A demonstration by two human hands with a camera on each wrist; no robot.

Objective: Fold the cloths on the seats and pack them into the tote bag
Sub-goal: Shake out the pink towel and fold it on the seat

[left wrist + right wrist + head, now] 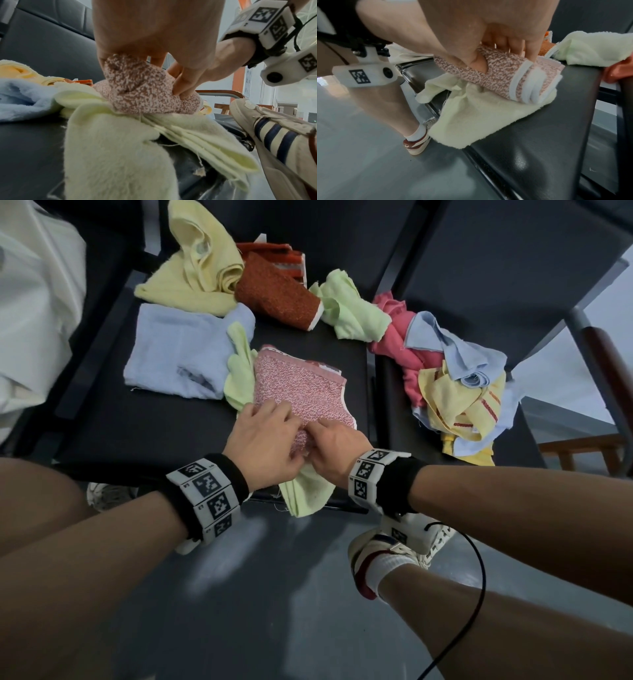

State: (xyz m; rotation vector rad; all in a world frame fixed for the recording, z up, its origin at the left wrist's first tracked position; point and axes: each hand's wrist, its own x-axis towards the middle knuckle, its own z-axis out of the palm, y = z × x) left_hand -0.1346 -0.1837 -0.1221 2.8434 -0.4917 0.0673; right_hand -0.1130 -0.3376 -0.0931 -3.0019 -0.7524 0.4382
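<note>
Pink speckled cloth (301, 392) lies at the front of the middle black seat (154, 426), its near end rolled up and gripped by both hands. The left hand (263, 440) has its fingers (183, 86) curled down over the roll, the tips pressing into the nubbly fabric, with the bunched end caught under the palm. The right hand (334, 446) meets it from the other side; in the right wrist view its thumb (477, 63) tucks under the roll while the fingers wrap over the top, so the cloth is clamped between them. The roll's open end shows white edging (522, 78) in layers. Under the roll lies a pale green cloth (308, 494), spread on the seat with its near corner hanging over the front edge. Just left of the pink cloth sits a folded light blue cloth (174, 354), flat on the same seat. Behind are a crumpled yellow cloth (195, 268), a rust-orange cloth (277, 292) and another pale green one (352, 306). On the next seat to the right is a loose heap of cloths (455, 385) in pink, blue and yellow. A white tote bag (30, 313) stands at the far left.
</note>
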